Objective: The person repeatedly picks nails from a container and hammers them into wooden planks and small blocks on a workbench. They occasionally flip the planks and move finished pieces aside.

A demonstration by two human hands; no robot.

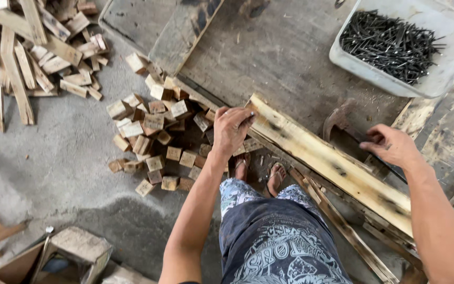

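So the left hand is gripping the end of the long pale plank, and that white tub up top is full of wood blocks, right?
Not quite. In the head view the left hand does grip the end of the plank, but the white tub holds dark nails, not wood blocks. The wood blocks lie heaped on the floor.

A pale plastic tub (450,63) sits at the top right, full of dark nails (390,44). Many small wood blocks (156,142) lie in a heap on the grey floor (53,168). Long wood scraps (22,58) are piled at the top left. A little wooden stool (77,250) stands at the bottom left.
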